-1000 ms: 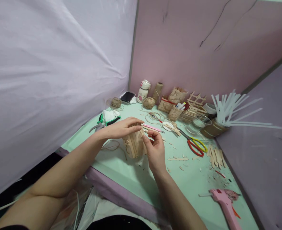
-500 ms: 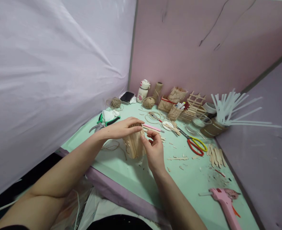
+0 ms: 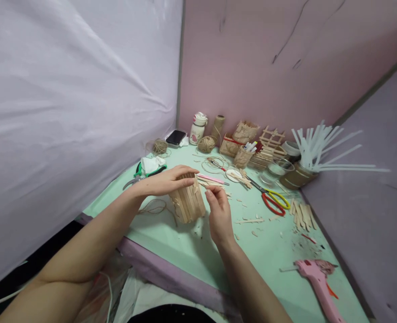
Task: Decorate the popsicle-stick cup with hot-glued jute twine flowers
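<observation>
A small cup made of wooden craft sticks [image 3: 187, 202] leans toward me at the middle of the table. My left hand [image 3: 168, 180] is closed over its upper rim, thumb on the near side and fingers over the far side. Just right of the cup, my right hand [image 3: 218, 211] is apart from it, with thumb and fingertips pinched together. Whatever lies in that pinch is too small to make out. Loose twine [image 3: 154, 206] curls on the table left of the cup.
Green-handled pruning shears [image 3: 136, 179] lie beyond my left forearm. Scissors [image 3: 274, 202], wooden sticks [image 3: 302, 214] and a pink glue gun [image 3: 316, 282] lie to the right. Twine balls [image 3: 206, 144], a bottle [image 3: 197, 129] and a pot of white glue sticks [image 3: 301, 175] stand at the back.
My right hand has drawn away from the cup's side, to the right, its fingertips still pinched. My left hand keeps hold of the cup. The view has shifted slightly.
</observation>
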The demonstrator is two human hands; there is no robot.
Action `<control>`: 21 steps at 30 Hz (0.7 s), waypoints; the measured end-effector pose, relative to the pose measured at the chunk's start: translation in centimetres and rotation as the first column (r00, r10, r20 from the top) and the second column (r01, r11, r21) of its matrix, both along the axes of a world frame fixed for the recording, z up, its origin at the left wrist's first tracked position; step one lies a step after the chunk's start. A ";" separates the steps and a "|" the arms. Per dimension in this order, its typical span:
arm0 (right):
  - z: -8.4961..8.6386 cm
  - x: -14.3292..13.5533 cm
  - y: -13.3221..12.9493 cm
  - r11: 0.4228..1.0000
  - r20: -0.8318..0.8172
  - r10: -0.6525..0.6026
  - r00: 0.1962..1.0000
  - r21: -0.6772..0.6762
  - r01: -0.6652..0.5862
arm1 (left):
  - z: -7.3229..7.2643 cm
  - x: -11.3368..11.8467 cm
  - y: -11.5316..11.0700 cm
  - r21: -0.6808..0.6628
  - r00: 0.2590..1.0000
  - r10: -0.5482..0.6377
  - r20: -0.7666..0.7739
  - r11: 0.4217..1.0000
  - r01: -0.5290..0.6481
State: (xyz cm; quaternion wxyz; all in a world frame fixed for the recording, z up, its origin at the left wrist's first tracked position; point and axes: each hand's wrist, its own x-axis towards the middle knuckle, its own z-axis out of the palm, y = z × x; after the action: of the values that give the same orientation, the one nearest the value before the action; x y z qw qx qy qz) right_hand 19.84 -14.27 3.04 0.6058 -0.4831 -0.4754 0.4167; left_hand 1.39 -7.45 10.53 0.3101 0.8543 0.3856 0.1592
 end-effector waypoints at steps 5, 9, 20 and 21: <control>-1.4 1.2 -0.8 0.994 0.073 0.101 0.992 -0.053 -0.097 | 0.2 -1.4 1.1 -0.040 0.994 -0.091 -0.058 0.995 0.089; -2.6 1.9 -1.3 0.991 0.089 0.107 0.990 -0.089 -0.099 | 0.3 -1.8 1.5 -0.048 0.991 -0.112 -0.077 0.993 0.108; -1.5 4.3 -4.0 0.993 0.309 0.120 0.943 -0.025 -0.117 | 0.1 -1.4 2.4 0.336 0.968 0.031 -0.250 0.940 0.057; -1.5 4.6 -4.3 0.992 0.332 0.124 0.935 -0.021 -0.124 | -0.3 -1.4 2.7 0.380 0.963 0.026 -0.267 0.921 0.081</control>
State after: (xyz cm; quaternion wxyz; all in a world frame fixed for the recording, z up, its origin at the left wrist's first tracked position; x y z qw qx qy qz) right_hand 24.43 -18.58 1.51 0.4896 -0.5154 -0.6004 0.3663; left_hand -0.02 -4.76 10.25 0.0823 0.9176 0.3726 0.1115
